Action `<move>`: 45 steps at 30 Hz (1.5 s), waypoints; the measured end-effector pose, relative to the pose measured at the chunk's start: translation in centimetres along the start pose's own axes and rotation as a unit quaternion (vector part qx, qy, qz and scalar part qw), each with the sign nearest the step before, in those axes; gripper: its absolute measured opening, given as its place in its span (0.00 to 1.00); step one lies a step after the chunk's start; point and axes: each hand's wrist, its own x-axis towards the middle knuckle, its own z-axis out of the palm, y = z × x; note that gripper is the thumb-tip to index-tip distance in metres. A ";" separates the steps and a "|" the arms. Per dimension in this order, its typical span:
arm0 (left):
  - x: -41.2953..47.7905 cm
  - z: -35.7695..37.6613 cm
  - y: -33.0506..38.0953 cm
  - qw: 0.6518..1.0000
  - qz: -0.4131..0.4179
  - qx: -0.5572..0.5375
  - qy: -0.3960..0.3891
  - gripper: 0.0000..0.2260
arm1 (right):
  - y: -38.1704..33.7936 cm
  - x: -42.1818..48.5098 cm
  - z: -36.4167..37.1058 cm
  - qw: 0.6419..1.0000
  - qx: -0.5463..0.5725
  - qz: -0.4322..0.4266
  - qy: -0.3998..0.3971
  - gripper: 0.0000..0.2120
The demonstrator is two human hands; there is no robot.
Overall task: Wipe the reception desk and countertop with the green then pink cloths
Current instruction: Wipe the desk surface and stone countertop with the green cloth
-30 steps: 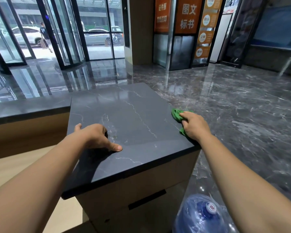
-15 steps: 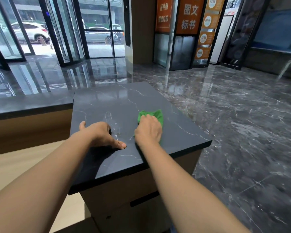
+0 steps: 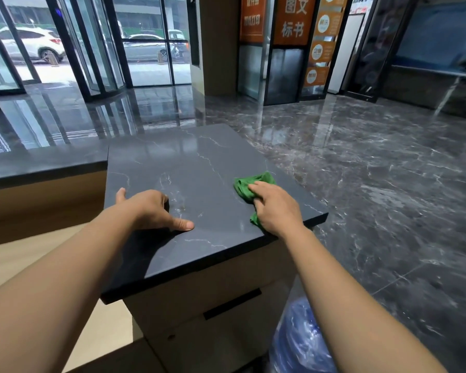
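Sweeping back from the middle of the tabletop [image 3: 178,162], the right hand [image 3: 276,208] now presses the bunched green cloth [image 3: 246,185], gripped under its fingers, near the tabletop's right edge, while the left hand [image 3: 151,208] rests empty on it, so green-cloth wiping likely continues.
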 end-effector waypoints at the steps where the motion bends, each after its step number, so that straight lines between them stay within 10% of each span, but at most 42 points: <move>1: 0.0 0.0 0.0 1.000 0.001 0.004 0.001 0.52 | 1.5 -0.2 -0.5 1.000 -0.001 0.021 0.009 0.21; 16: 0.6 -0.1 0.0 1.000 0.012 0.021 -0.005 0.48 | -1.4 -2.6 1.6 0.976 -0.036 0.165 0.135 0.12; 29: 0.6 -0.4 0.6 1.000 0.010 0.029 0.004 0.44 | -6.7 -1.9 2.8 0.998 -0.017 -0.061 -0.024 0.15; 45: 2.3 -2.2 0.9 0.999 -0.017 0.045 0.011 0.31 | -1.6 11.7 3.3 0.994 -0.093 0.052 -0.031 0.18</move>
